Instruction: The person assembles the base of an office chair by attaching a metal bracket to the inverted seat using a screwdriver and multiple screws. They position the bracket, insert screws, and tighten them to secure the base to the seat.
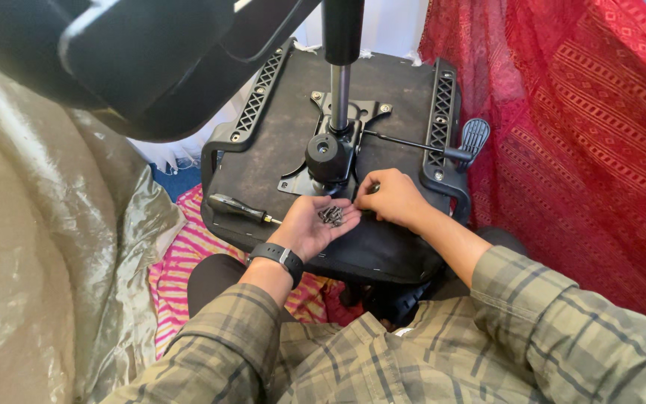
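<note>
An upturned office chair seat [278, 142] lies across my lap, its black metal mechanism plate [338, 146] and gas cylinder [340, 75] pointing up. My left hand [312, 224], with a black watch at the wrist, is palm up and cups several small dark screws [330, 215]. My right hand [394, 198] rests on the seat bottom beside the plate's near corner, fingers pinched together on something small that I cannot make out. A black-handled screwdriver [237, 206] lies on the seat to the left of my left hand.
A black lever with a paddle end [475, 135] sticks out at the seat's right. Red patterned cloth [585, 135] hangs on the right, shiny beige fabric [31, 247] on the left. A black chair part [136, 52] looms at top left. Pink striped cloth [181, 254] lies below.
</note>
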